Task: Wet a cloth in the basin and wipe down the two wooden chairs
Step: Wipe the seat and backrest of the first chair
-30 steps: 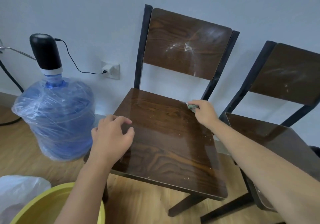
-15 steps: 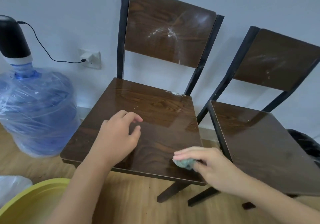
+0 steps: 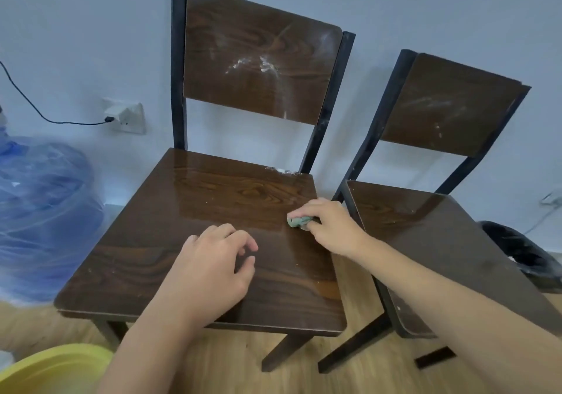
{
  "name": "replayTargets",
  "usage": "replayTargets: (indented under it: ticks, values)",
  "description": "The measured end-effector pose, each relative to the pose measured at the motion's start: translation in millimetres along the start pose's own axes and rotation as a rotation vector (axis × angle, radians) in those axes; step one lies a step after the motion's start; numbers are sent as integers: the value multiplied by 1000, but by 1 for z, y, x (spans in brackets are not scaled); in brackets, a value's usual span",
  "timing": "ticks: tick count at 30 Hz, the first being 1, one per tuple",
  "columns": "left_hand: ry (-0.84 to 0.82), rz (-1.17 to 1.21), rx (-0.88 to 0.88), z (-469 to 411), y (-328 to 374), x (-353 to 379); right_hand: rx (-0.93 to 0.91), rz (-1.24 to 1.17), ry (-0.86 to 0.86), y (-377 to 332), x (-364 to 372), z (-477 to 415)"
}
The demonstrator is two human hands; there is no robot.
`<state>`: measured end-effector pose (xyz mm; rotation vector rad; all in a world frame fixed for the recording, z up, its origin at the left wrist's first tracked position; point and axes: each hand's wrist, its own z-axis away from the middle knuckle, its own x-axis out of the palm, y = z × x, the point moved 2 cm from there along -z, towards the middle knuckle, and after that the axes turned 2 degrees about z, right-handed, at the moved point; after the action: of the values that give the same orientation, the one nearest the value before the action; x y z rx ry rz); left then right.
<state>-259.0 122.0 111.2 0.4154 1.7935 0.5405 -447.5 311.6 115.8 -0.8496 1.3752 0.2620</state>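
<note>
Green cloth (image 3: pixel 299 221) under right hand (image 3: pixel 330 228), apparently.

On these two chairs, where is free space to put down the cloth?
The right chair's seat is entirely bare. On the left chair's seat, the back-left part, between the backrest posts and the left hand, is free. Its right side is crowded: the right hand presses the cloth there.

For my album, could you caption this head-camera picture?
Right hand presses a green cloth on the left chair seat; left hand steadies it.
</note>
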Motion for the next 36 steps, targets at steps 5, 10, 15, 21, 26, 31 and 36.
replayTargets:
  ticks: [5, 10, 15, 21, 26, 31, 36]
  values:
    - [-97, 1, -18, 5, -9, -9, -173, -30, -219, -28, -3, 135]
    - [-134, -4, -85, 10, -23, -19, -117, -82, -375, -24, -45, 126]
    - [-97, -36, -125, 18, -27, -23, 165, -40, 68, 7, -64, -40]
    - [-11, -87, -113, 9, -22, -19, 328, 106, 373, -1, 3, -130]
    - [56, -42, -147, -2, -27, -17, 405, 98, 468, -21, 28, -147]
    - [66, 36, -190, -5, -37, -22, 122, -7, 296, -37, 42, -133]
    - [78, 63, -218, -1, -48, -30, 136, -79, 291, -7, -1, -147]
